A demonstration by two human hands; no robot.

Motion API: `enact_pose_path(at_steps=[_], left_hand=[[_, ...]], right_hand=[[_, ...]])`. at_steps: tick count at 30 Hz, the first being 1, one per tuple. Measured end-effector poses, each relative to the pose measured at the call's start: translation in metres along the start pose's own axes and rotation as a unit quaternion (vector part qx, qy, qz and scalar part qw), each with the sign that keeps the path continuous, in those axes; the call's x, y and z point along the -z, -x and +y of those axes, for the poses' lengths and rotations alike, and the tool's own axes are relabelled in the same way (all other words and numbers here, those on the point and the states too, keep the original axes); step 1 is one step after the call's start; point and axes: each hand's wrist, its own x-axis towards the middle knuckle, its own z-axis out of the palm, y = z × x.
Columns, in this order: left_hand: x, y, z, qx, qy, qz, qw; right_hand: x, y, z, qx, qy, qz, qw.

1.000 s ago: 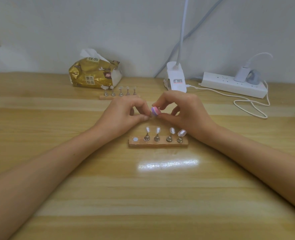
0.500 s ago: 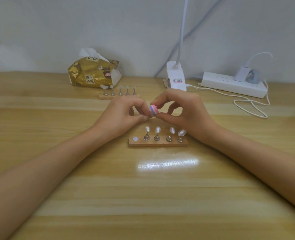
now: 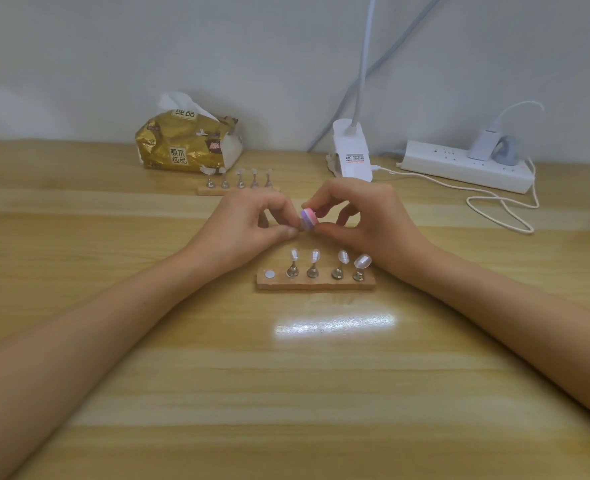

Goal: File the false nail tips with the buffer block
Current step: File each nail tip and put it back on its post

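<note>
In the head view both hands meet just above the middle of the frame, over the table (image 3: 286, 375). The right hand (image 3: 366, 220) grips the buffer block (image 3: 308, 218), striped pink, white and purple, with its fingers (image 3: 324, 232) curled round it, thumb below and forefinger above. Only the block's end face shows, turned toward frame left, so its long axis seems to run back into the palm. The left hand (image 3: 248, 226) is closed in a pinch, thumb and forefinger tips pressed together right at that face. What they pinch is all but hidden, but I judge it to be a false nail tip on its post (the near holder (image 3: 316, 284) has one bare magnet disc (image 3: 269, 274) at its left end). That tip lies immediately left of the block, and I cannot tell whether they touch. Any filing stroke turns on this small gap, and the right hand does the moving. Just below the hands, four standing tips (image 3: 315, 255) rise from the near holder, close under the right wrist, where a dropped heel of the hand could knock them. Behind the left hand sits a second holder (image 3: 217, 191) with five tips. A gold tissue pack (image 3: 186, 143), a lamp base (image 3: 350, 150) and a power strip (image 3: 460, 166) lie well apart along the wall.
</note>
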Motion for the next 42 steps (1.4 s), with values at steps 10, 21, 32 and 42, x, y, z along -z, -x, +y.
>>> enact_pose_path(at_steps=[10,21,32,42], left_hand=[[-0.0003,0.0001,0.0011,-0.011,-0.002,-0.005,1.000],[0.0007,-0.0002,-0.0057,0.026,0.064,-0.018,0.997],[-0.0007,-0.0014,-0.0034,0.076,0.072,0.003,0.994],[-0.0008,-0.0017,0.0021,0.090,0.094,-0.003,0.991]], right_hand=[[-0.0010,-0.0001,0.0002,0.042,0.031,0.011,0.999],[0.0029,0.0019,-0.0030,-0.040,-0.015,0.039,0.998],[0.0035,0.0020,-0.0057,-0.034,-0.046,0.025,0.998],[0.0020,0.0006,-0.0036,-0.021,-0.048,-0.009,0.999]])
